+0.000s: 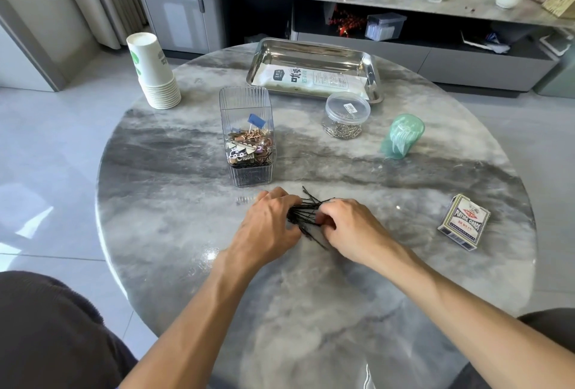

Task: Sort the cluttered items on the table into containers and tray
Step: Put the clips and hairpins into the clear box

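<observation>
A loose bunch of black bobby pins (306,213) lies on the round marble table (174,233) near its middle front. My left hand (267,223) and my right hand (345,227) press in on the bunch from either side, with curled fingers gathering the pins between them. Behind them stands a clear ribbed box (247,136) holding hair clips and more black pins. A steel tray (314,52) at the back holds a white packet (308,79).
A round clear jar (347,114) of metal clips stands right of the box, and a green plastic piece (403,136) beyond it. A playing card box (465,220) lies at the right. Stacked paper cups (154,71) stand at the back left.
</observation>
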`<action>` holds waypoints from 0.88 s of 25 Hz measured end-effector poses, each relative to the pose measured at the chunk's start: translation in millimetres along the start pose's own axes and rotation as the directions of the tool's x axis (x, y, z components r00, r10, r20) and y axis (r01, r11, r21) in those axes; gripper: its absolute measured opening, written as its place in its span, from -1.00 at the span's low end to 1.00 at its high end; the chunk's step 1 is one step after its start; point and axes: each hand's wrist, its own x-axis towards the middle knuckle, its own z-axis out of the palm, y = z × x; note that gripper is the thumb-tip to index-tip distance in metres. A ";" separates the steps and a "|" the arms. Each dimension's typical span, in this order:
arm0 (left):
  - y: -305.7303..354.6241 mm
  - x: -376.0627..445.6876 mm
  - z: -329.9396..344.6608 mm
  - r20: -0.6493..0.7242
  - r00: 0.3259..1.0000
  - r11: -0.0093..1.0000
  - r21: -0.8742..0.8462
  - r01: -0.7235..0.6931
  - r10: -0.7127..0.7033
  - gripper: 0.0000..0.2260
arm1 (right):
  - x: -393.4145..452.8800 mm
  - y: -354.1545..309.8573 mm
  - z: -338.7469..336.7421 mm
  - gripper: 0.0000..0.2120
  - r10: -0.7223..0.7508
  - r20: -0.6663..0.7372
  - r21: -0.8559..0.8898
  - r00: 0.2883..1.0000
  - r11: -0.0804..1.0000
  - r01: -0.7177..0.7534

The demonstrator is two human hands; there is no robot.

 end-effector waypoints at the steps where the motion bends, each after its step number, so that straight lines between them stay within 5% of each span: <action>1: 1.5 -0.3 1.4 -0.003 1.000 1.000 0.002 -0.011 0.011 -0.64 | 2.2 -2.1 2.2 -0.85 -0.023 -0.039 0.014 0.999 1.000 0.023; 5: -2.0 -1.1 4.2 -0.044 0.999 1.000 -0.002 0.002 -0.002 -0.69 | 10.1 3.2 3.8 -0.83 0.013 -0.215 0.095 0.977 0.995 0.008; 9: -0.8 -0.4 8.8 -0.104 0.995 1.000 -0.005 0.000 -0.001 -0.75 | 19.9 5.3 0.0 -0.52 -0.004 -0.006 -0.025 1.000 1.000 0.004; 13: -2.9 1.6 5.6 -0.143 0.990 0.998 -0.063 -0.004 -0.005 -0.77 | 16.1 -1.9 3.9 -0.77 -0.135 -0.056 -0.018 0.989 0.991 0.134; 18: -5.8 -0.2 4.3 -0.189 0.980 0.985 -0.172 0.025 -0.058 -0.81 | 15.5 -18.5 13.0 -0.87 -0.207 -0.087 -0.298 0.974 0.939 0.173; 22: -9.9 -0.4 5.4 -0.232 0.969 0.978 -0.208 0.033 -0.082 -0.92 | 16.2 -19.7 8.2 -0.89 -0.145 -0.063 -0.205 0.987 0.970 0.130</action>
